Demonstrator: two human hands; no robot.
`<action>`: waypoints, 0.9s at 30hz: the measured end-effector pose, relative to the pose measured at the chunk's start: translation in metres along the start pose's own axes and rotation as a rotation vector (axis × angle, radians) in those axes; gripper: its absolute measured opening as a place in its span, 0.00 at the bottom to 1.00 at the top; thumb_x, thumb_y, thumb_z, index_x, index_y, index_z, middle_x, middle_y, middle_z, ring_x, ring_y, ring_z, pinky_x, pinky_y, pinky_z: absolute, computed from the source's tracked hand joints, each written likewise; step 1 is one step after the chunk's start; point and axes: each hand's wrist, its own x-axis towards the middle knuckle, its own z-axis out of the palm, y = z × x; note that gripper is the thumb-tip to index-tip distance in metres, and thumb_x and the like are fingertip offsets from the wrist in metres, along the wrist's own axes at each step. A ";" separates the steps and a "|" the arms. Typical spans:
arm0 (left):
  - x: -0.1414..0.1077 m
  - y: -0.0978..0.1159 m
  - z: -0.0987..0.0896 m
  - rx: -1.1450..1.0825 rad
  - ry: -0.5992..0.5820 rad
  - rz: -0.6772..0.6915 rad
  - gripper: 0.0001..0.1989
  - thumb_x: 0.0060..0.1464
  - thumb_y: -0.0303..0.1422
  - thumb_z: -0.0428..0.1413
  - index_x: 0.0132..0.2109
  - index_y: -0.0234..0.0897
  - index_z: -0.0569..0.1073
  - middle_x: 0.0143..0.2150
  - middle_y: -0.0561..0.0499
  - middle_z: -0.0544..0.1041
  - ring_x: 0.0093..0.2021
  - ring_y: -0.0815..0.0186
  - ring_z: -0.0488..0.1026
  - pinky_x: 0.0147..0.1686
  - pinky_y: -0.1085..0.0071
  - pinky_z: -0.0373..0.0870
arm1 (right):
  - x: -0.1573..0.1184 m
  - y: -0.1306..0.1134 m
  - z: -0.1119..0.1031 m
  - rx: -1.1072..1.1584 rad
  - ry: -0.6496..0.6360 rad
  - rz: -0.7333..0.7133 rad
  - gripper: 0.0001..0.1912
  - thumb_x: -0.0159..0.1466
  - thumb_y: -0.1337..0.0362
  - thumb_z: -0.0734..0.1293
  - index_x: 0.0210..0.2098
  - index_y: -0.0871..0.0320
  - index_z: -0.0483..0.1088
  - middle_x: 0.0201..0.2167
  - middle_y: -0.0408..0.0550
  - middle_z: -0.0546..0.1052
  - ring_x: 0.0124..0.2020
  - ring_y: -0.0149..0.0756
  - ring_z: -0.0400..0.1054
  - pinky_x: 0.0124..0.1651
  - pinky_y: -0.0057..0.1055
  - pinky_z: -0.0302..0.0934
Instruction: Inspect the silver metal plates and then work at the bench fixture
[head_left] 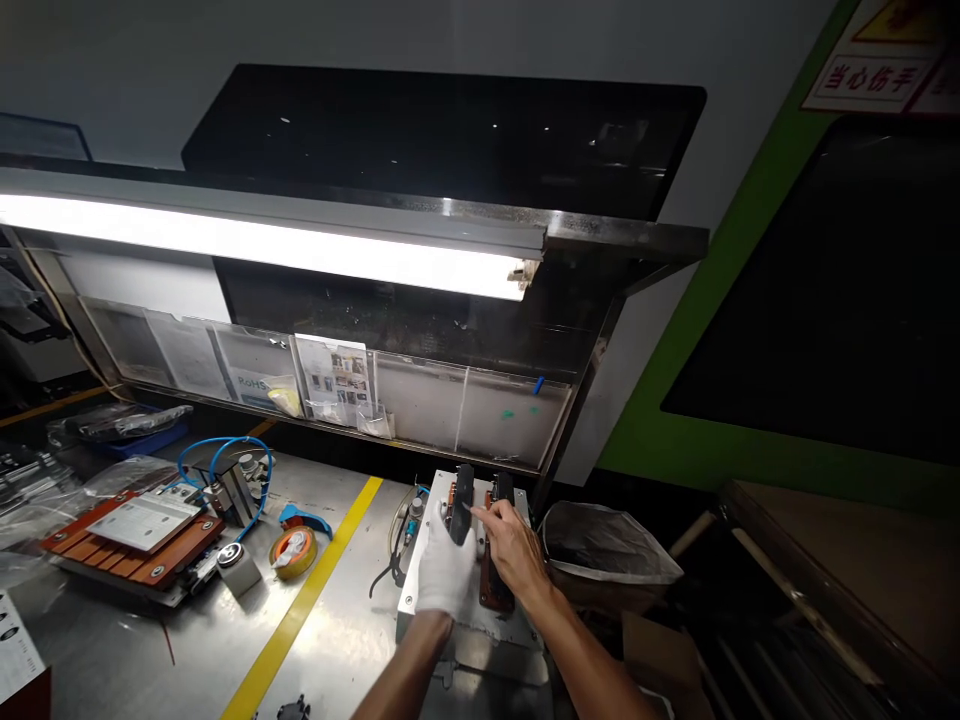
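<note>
My left hand [445, 572], in a white glove, is closed around a long black part [464, 505] above the left side of a white fixture plate [411, 592]. My right hand [516, 552] is bare, and its thumb and index finger come together at the right edge of that part. What sits between those fingertips is too small to make out. Beyond the right hand, another black piece [503, 487] rests at the back of the fixture. A dark brown nest block [495, 588] shows under the right wrist.
Left of a yellow tape line [315, 580] lie a tape roll [293, 552], a push-button box [237, 568] and a brown clamping fixture [135, 545] with blue air hoses. A lined bin [611, 545] stands right of the bench. A lamp [300, 245] hangs overhead.
</note>
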 end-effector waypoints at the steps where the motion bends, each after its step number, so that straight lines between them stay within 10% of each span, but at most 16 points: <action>1: -0.010 -0.008 0.003 -0.110 0.017 -0.019 0.33 0.61 0.40 0.51 0.68 0.33 0.52 0.61 0.35 0.74 0.56 0.57 0.77 0.53 0.63 0.74 | -0.005 -0.003 -0.001 -0.010 -0.020 -0.021 0.24 0.72 0.69 0.54 0.58 0.42 0.73 0.45 0.47 0.73 0.45 0.37 0.68 0.45 0.28 0.60; 10: -0.020 -0.048 0.012 -0.130 0.045 0.282 0.20 0.65 0.35 0.47 0.60 0.34 0.72 0.63 0.41 0.74 0.63 0.60 0.70 0.67 0.59 0.65 | -0.017 -0.013 -0.001 -0.110 -0.127 -0.062 0.23 0.70 0.69 0.55 0.54 0.42 0.74 0.43 0.46 0.73 0.44 0.39 0.66 0.39 0.31 0.55; 27: 0.003 -0.042 0.011 0.218 0.220 0.498 0.17 0.56 0.27 0.55 0.52 0.37 0.79 0.39 0.42 0.79 0.35 0.59 0.77 0.31 0.67 0.76 | 0.005 -0.009 0.008 -0.079 -0.146 0.013 0.25 0.68 0.70 0.56 0.54 0.39 0.75 0.43 0.45 0.74 0.45 0.39 0.68 0.38 0.32 0.53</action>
